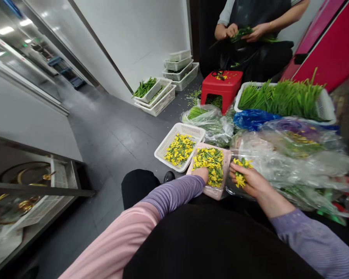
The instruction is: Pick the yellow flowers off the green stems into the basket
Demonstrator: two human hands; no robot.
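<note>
My left hand [201, 174] reaches into a pink tray [213, 192] filled with yellow flowers and green stems [209, 161]; its fingers are hidden among them. Just right of that tray, my right hand [247, 178] pinches a small bunch of yellow flowers [240, 179] above a clear plastic container [232, 190]. To the upper left, touching or close to the pink tray, a white perforated basket [160, 152] holds more yellow flowers [179, 149].
Plastic bags of greens [305, 162] lie at the right. Beyond them stand a basket of long green stalks [282, 99] and a red stool [222, 83] with scissors. A seated person [256, 23] handles greens. Stacked baskets [159, 104] stand by the wall; metal shelf [75, 192] at left.
</note>
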